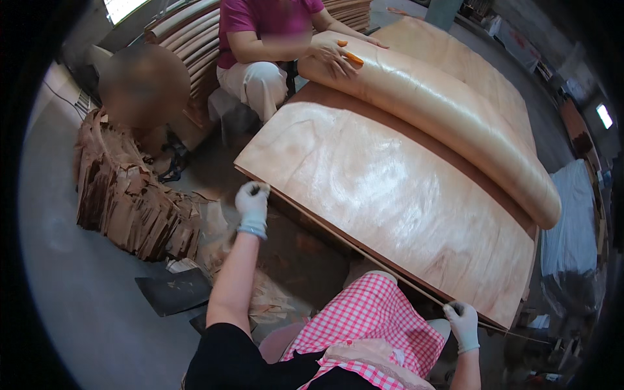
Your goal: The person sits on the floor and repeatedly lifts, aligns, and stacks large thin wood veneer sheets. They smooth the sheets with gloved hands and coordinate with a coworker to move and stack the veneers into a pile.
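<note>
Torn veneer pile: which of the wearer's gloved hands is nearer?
Left. The left hand is right of the torn veneer pile; the right hand is much farther right.

A flat wooden sheet (364, 175) lay before you, a cylindrical wooden roll (442, 123) behind it, a curved wood-scrap stack (130, 201) leftward.
</note>
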`<action>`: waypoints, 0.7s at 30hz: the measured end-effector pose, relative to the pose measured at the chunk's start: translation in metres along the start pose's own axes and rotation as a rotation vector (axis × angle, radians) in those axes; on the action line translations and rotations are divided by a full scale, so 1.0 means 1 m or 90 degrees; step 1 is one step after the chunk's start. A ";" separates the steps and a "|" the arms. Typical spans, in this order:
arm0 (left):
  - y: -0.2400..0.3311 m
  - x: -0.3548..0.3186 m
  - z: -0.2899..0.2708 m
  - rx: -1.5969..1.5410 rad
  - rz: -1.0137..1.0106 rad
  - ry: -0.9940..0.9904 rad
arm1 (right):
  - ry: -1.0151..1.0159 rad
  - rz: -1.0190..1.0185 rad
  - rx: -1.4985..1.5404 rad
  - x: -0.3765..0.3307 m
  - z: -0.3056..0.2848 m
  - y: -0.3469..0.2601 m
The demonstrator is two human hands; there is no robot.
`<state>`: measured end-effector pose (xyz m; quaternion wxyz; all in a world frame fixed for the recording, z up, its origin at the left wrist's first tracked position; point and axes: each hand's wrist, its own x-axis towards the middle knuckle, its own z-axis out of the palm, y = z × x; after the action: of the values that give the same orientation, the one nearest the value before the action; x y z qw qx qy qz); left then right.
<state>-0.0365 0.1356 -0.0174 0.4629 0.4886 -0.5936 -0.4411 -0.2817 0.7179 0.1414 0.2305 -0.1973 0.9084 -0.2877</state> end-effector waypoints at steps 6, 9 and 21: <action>0.023 0.092 -0.004 0.312 -0.021 -0.002 | -0.048 -0.080 -0.055 0.047 0.033 -0.064; 0.038 0.094 0.008 0.386 -0.035 -0.035 | -0.079 -0.085 -0.070 0.071 0.045 -0.058; -0.045 0.126 -0.012 0.423 -0.026 -0.085 | -0.130 0.098 -0.079 0.089 0.028 -0.015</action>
<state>-0.0290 0.0038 -0.0445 0.2296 0.5947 -0.7240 -0.2636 -0.3362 0.6503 0.1030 0.3303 -0.1687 0.9088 -0.1911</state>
